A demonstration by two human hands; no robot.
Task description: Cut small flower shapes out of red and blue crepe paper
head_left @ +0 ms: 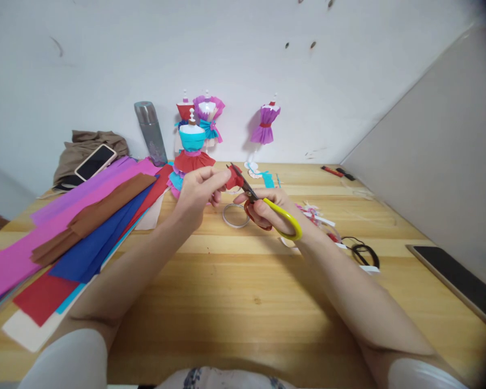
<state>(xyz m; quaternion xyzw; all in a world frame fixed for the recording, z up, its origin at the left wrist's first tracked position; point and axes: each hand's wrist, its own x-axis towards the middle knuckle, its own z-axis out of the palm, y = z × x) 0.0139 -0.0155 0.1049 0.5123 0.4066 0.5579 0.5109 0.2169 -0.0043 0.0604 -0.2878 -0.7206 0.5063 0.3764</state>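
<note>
Between the thumb and fingers of my left hand [198,194] is a small piece of red crepe paper [234,177]. My right hand [267,208] grips a pair of scissors [283,213] with one yellow and one red handle. Their dark blades lie against the red paper and point up and left. Just below the hands, a roll of clear tape [235,215] rests on the table. Behind my left hand stands a mini dress form in a turquoise and red paper dress [193,141].
Crepe paper sheets [101,232] in several colours cover the left side. At the back are a grey thermos [151,134] and a dress form in purple [266,124]. Scraps [314,214] and a black cable [364,254] lie right of my hand; a dark tablet-like device [456,283] is far right.
</note>
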